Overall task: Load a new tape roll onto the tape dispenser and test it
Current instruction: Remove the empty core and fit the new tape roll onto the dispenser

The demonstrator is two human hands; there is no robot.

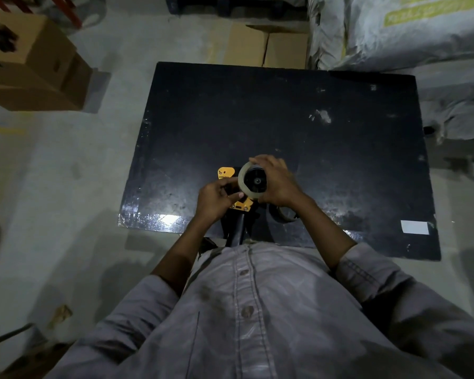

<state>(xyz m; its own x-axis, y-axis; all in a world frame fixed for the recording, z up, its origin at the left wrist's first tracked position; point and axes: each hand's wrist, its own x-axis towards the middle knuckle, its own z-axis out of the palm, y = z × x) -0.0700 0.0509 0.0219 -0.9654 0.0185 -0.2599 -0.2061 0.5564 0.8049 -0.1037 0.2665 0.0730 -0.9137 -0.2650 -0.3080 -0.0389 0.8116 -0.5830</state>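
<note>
A yellow and black tape dispenser (226,173) is held above the near edge of the black table (312,127), its black handle (237,228) pointing toward my body. A clear tape roll (244,179) sits on the dispenser's black hub. My right hand (278,181) wraps around the roll's right side, fingers over its top. My left hand (215,199) pinches the dispenser's front part just left of the roll. Another tape roll (283,214) lies on the table under my right wrist, partly hidden.
Cardboard boxes (30,64) stand on the floor at the far left, and more boxes (268,47) behind the table. Large grey sacks (408,31) are stacked at the far right. A white label (415,227) is stuck on the table's near right corner.
</note>
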